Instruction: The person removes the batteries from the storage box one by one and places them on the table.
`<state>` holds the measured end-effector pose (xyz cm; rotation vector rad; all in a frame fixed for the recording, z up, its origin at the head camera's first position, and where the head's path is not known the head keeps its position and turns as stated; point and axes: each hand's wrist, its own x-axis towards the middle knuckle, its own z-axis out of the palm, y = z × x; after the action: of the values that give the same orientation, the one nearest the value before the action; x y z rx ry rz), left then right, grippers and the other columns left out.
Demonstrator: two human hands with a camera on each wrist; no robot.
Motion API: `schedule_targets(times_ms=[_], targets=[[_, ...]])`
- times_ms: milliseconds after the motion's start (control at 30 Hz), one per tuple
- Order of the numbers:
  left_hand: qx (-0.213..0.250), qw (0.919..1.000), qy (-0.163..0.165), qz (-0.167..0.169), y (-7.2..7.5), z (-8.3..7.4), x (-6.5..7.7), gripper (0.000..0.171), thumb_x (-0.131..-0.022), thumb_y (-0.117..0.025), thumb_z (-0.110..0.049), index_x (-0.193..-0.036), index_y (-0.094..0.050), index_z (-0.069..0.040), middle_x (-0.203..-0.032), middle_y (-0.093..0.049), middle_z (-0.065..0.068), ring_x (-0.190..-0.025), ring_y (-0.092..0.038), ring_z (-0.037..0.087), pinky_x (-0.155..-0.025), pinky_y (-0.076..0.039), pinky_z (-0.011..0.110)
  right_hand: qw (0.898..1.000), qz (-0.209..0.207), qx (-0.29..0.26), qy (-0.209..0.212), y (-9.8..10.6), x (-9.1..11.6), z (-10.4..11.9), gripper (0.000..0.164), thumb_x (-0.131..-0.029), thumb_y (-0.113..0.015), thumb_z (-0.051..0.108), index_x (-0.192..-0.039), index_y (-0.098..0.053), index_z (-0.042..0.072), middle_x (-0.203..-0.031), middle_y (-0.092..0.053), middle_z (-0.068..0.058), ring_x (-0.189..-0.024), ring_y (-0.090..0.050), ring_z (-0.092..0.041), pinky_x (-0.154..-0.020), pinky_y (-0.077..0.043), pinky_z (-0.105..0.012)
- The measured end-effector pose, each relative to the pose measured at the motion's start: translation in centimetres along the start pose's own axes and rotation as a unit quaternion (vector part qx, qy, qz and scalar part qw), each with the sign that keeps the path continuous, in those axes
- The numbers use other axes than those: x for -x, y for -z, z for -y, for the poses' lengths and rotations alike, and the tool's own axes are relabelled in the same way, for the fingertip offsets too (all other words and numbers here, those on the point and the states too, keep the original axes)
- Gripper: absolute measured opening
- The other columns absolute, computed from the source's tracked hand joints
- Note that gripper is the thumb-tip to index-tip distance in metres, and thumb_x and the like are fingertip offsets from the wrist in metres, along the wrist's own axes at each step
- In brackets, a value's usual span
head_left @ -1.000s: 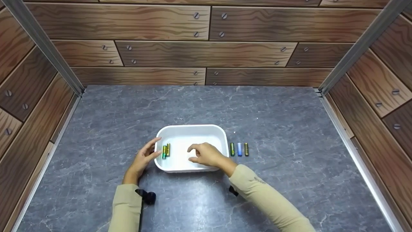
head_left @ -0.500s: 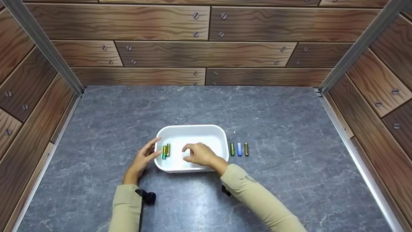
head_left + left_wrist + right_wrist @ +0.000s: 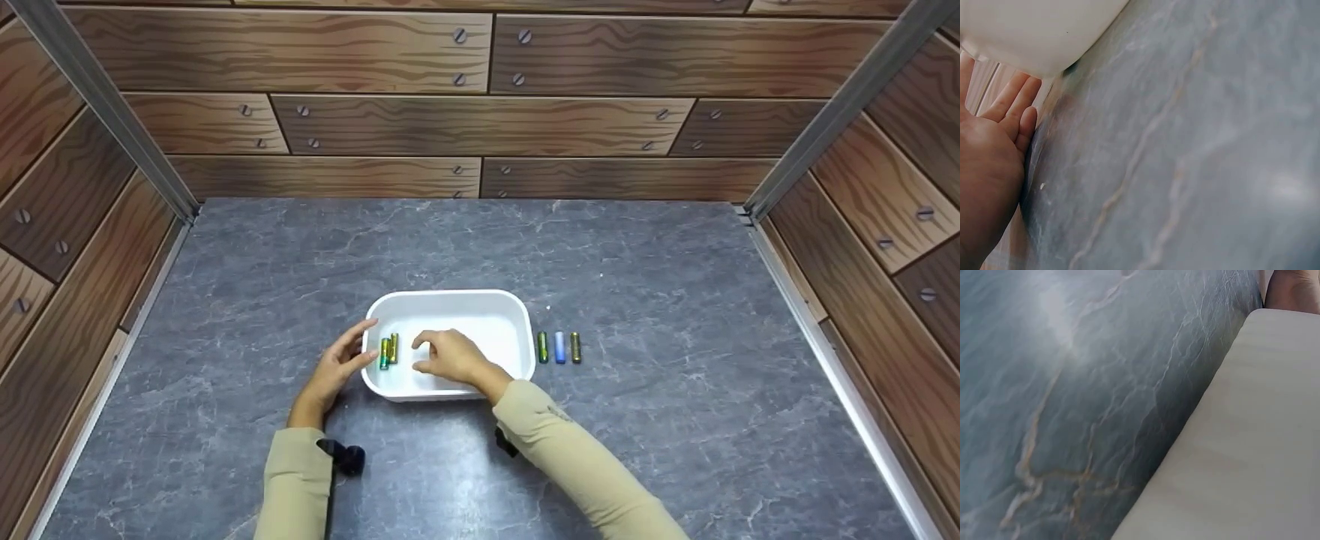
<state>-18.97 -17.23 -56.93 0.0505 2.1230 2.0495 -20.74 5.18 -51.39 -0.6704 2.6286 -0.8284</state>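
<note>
A white plastic tub point(image 3: 446, 295) stands on the table with two gold-and-green batteries lying upright to the view at its left end, a greener one point(image 3: 385, 354) and a golden one point(image 3: 394, 348) side by side. My left hand point(image 3: 331, 373) touches the tub's left side, index finger and thumb at the rim; in the left wrist view its fingers point(image 3: 1012, 101) reach straight to the wall. Over the tub's middle hovers my right hand point(image 3: 452, 358), thumb and index finger bent and apart, nothing visible between them. The right wrist view shows mostly the tub's outer wall point(image 3: 1230, 439).
Right of the tub, a green battery point(image 3: 543, 347), a blue one point(image 3: 559, 347) and a dark gold one point(image 3: 575, 348) lie in a row on the grey marbled table point(image 3: 675, 390). Wood-patterned walls point(image 3: 390, 124) enclose the back and sides.
My right hand has moved left inside the tub's outline, closer to the two batteries there. The left hand, the tub and all the batteries have stayed put.
</note>
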Motion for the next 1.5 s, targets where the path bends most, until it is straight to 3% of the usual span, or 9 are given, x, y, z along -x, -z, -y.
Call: schedule_targets(times_ms=[133,367,700,867,1000,1233,1300,1467,1500], targets=[[0.002,1.0,-0.006,0.004,0.0,-0.1,0.0,0.055,-0.092,-0.06,-0.002,-0.144,-0.042,-0.004,-0.141,-0.051,0.025,-0.114,-0.056,0.01,-0.089,-0.047,0.019,1.0,-0.011,-0.002,-0.014,-0.3,-0.7,0.3,0.034,-0.084,-0.073,0.025,-0.114,-0.067,0.009,-0.074,-0.058,-0.002,-0.063,-0.042,-0.006,-0.059,-0.033,-0.019],[0.004,0.9999,-0.009,0.007,0.0,0.0,-0.1,0.055,-0.092,-0.059,-0.001,-0.144,-0.042,-0.003,-0.144,-0.048,0.024,-0.122,-0.054,0.018,-0.091,-0.047,0.018,0.999,-0.037,-0.005,-0.038,-0.9,-1.6,0.7,0.039,-0.082,-0.076,0.028,-0.116,-0.065,0.011,-0.085,-0.066,-0.009,-0.067,-0.045,-0.008,-0.06,-0.035,-0.021],[0.004,0.9999,-0.007,0.006,0.0,0.2,-0.1,0.055,-0.092,-0.059,-0.001,-0.144,-0.044,-0.005,-0.145,-0.048,0.021,-0.121,-0.053,0.015,-0.093,-0.045,0.017,0.997,-0.031,0.001,-0.074,-1.8,-2.2,0.7,0.053,-0.079,-0.079,0.029,-0.125,-0.059,0.012,-0.086,-0.066,-0.008,-0.065,-0.046,-0.009,-0.061,-0.037,-0.023],[0.009,0.9999,-0.013,0.006,0.0,0.2,0.0,0.055,-0.091,-0.06,-0.001,-0.144,-0.044,-0.004,-0.147,-0.046,0.019,-0.12,-0.053,0.01,-0.094,-0.045,0.016,0.997,-0.028,0.012,-0.078,-2.3,-2.4,1.0,0.061,-0.079,-0.079,0.03,-0.132,-0.056,0.012,-0.099,-0.071,-0.012,-0.085,-0.063,-0.021,-0.079,-0.05,-0.034],[0.018,0.9996,-0.021,0.004,0.0,0.1,0.0,0.055,-0.09,-0.06,0.001,-0.143,-0.043,0.0,-0.147,-0.045,0.022,-0.115,-0.054,0.002,-0.094,-0.044,0.016,0.996,-0.028,0.02,-0.081,-2.5,-2.6,1.5,0.065,-0.079,-0.079,0.031,-0.135,-0.053,0.013,-0.117,-0.07,-0.013,-0.108,-0.065,-0.029,-0.094,-0.05,-0.04],[0.024,0.9995,-0.021,0.004,0.0,0.2,-0.1,0.056,-0.09,-0.061,0.0,-0.143,-0.042,0.0,-0.148,-0.044,0.022,-0.114,-0.055,-0.001,-0.095,-0.044,0.015,0.996,-0.012,0.037,-0.082,-3.0,-2.7,1.9,0.065,-0.08,-0.078,0.029,-0.137,-0.051,0.014,-0.123,-0.068,-0.013,-0.112,-0.064,-0.03,-0.097,-0.05,-0.04],[0.022,0.9995,-0.023,0.003,0.0,0.3,-0.1,0.056,-0.09,-0.061,0.0,-0.143,-0.043,0.0,-0.148,-0.046,0.018,-0.115,-0.055,-0.001,-0.095,-0.044,0.016,0.996,-0.011,0.042,-0.083,-3.0,-2.8,1.8,0.064,-0.081,-0.077,0.029,-0.137,-0.051,0.015,-0.123,-0.068,-0.012,-0.113,-0.064,-0.03,-0.096,-0.05,-0.04],[0.021,0.9995,-0.024,-0.001,0.1,0.3,0.0,0.056,-0.089,-0.062,-0.001,-0.142,-0.043,0.0,-0.134,-0.055,-0.014,-0.117,-0.054,0.0,-0.097,-0.044,0.016,0.995,-0.01,0.047,-0.085,-3.1,-2.9,1.9,0.061,-0.082,-0.076,0.03,-0.136,-0.052,0.016,-0.123,-0.068,-0.012,-0.113,-0.064,-0.03,-0.097,-0.05,-0.041],[0.022,0.9995,-0.023,0.0,0.1,0.3,-0.1,0.056,-0.089,-0.062,0.0,-0.143,-0.043,0.0,-0.134,-0.055,-0.014,-0.117,-0.054,0.001,-0.097,-0.044,0.016,0.995,-0.011,0.048,-0.083,-3.1,-2.9,1.9,0.06,-0.082,-0.076,0.03,-0.136,-0.052,0.016,-0.123,-0.068,-0.012,-0.113,-0.064,-0.03,-0.097,-0.05,-0.041]])
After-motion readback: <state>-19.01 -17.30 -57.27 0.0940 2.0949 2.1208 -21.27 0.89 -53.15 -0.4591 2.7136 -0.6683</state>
